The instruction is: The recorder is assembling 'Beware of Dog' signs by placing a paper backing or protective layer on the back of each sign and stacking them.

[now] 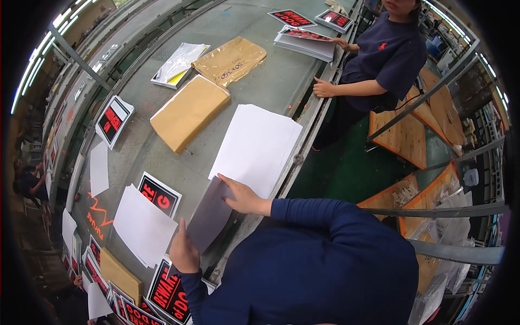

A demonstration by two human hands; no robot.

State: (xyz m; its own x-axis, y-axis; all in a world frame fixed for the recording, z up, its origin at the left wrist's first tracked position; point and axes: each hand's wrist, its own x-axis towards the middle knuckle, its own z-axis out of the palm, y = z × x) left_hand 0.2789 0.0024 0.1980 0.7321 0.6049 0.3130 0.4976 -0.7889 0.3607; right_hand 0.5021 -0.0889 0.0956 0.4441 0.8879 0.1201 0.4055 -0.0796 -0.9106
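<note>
Between my hands a stack of white sheets (210,218) stands tilted on its edge at the table's near side. My right hand (245,196) holds its upper right end, fingers reaching along the top edge and thumb lower on the near face. At the opposite end my left hand (185,250) presses with nearly straight fingers. Just beyond lies a larger pile of white sheets (257,143) along the table edge. More white sheets (143,223) lie left of my left hand, partly covering a black sign with red lettering (165,196).
A brown paper-wrapped package (189,114), an opened brown wrapper (230,60) and a plastic-covered stack (180,64) lie farther along the table (138,130). Several signs (169,292) crowd the near left. A co-worker (387,59) stands across the far right, one hand at a sign stack (306,46).
</note>
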